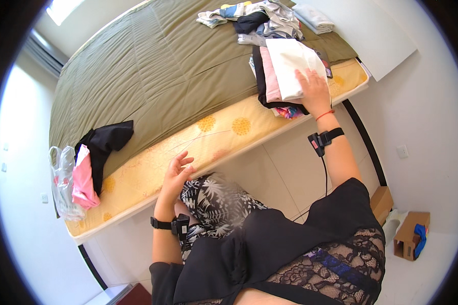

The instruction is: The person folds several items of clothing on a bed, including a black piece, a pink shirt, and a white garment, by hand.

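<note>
My right hand rests on a folded white garment, fingers spread over its right side. Beneath it is a stack with a pink folded cloth, a black folded cloth and a multicoloured cloth. The stack sits at the edge of a yellow floral mattress. My left hand is raised near the mattress edge, fingers loosely bent and apart, holding nothing.
An olive quilt covers most of the bed. Behind the stack lies a heap of rumpled clothes, with a folded light cloth beside it. At the left are a black garment, a pink garment and a clear plastic bag.
</note>
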`<state>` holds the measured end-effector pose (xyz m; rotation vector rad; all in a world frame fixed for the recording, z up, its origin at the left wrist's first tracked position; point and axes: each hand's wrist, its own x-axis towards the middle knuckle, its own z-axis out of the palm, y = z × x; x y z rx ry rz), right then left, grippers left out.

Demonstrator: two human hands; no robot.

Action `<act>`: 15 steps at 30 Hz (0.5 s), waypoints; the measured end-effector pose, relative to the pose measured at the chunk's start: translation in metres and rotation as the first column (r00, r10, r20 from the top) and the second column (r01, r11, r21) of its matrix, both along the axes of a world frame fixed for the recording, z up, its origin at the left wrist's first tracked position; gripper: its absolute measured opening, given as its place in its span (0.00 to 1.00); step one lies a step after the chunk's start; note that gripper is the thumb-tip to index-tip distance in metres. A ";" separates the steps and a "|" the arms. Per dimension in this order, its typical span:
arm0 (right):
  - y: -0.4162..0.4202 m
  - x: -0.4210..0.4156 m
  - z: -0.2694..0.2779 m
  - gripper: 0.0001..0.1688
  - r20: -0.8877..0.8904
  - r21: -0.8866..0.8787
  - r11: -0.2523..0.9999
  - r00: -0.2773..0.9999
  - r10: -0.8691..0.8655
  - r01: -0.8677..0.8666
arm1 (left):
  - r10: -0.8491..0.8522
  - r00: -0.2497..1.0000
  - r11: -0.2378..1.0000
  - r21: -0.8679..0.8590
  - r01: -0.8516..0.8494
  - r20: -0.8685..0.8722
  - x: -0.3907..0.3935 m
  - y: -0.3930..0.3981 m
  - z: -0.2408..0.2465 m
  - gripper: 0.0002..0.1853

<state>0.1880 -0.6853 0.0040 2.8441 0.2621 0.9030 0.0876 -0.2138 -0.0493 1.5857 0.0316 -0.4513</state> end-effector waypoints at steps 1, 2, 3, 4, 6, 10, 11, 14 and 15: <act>-0.002 0.002 -0.008 0.25 -0.098 0.031 0.999 0.994 -0.038 0.041 | -0.006 1.000 1.000 -0.004 0.006 0.005 0.001 -0.003 -0.001 0.29; -0.006 0.002 -0.016 0.23 -0.195 0.058 0.995 0.978 -0.072 0.084 | -0.012 1.000 1.000 -0.008 0.012 0.010 0.002 -0.007 -0.002 0.29; -0.009 0.005 -0.020 0.26 -0.118 0.219 0.972 0.992 -0.055 0.080 | -0.022 0.999 1.000 0.006 0.022 0.026 0.003 -0.008 -0.001 0.29; -0.014 0.008 -0.023 0.29 -0.038 0.373 0.926 0.998 -0.049 0.060 | -0.032 0.999 0.999 0.020 0.031 0.042 0.003 -0.009 -0.001 0.29; -0.007 0.015 -0.017 0.32 0.075 0.556 0.831 0.996 -0.056 0.005 | -0.019 0.998 0.999 0.037 0.017 0.067 0.002 -0.003 -0.003 0.29; -0.012 0.024 -0.052 0.30 -0.158 0.179 0.984 0.986 0.051 -0.022 | -0.002 0.996 0.994 0.107 -0.008 0.091 -0.003 0.025 -0.012 0.27; 0.007 0.017 -0.046 0.28 -0.223 0.211 0.972 0.963 0.151 -0.103 | 0.041 0.995 0.986 0.158 -0.054 0.090 -0.010 0.042 -0.009 0.27; 0.021 -0.022 -0.031 0.28 -0.162 0.273 0.947 0.962 0.218 -0.169 | 0.031 0.991 0.973 0.221 -0.060 0.132 -0.024 0.082 -0.001 0.26; 0.037 -0.041 -0.020 0.29 -0.190 0.237 0.961 0.964 0.188 -0.141 | 0.036 0.992 0.969 0.240 -0.063 0.117 -0.030 0.096 0.005 0.26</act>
